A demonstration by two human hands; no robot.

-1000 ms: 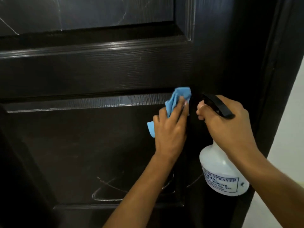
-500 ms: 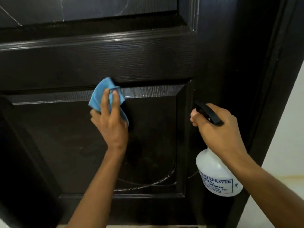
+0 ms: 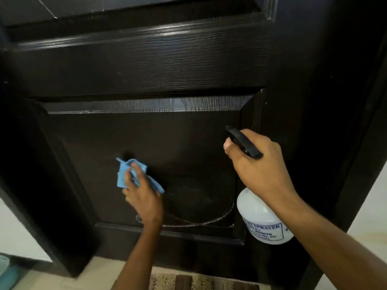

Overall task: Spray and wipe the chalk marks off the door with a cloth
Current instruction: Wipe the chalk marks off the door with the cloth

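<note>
Chalk marks are what's left: a thin pale curved line on the dark brown wood-grain door, running from just below your left hand rightward and up toward the bottle. A second pale stroke sits far above both hands on the upper panel.

Your left hand presses the crumpled light-blue microfibre cloth flat against the recessed lower panel, fingers spread over it and curled into the folds. Bunching it like that puts soft pile under the fingertips, probably for scrubbing pressure on the grain.

Your right hand is clenched round the neck of the translucent white plastic spray bottle with its black trigger head. Nozzle points at the panel; bottle hangs clear of the door to the right of the cloth, likely so you can re-spray without swapping hands.

Panel surface between your hands looks matte and slightly damp; the bevel above both hands shows wet streaks. Grain is ridged, so chalk may lodge in the grooves.

Judgement: lower arc not yet wiped; it sits right beneath the cloth hand.
</note>
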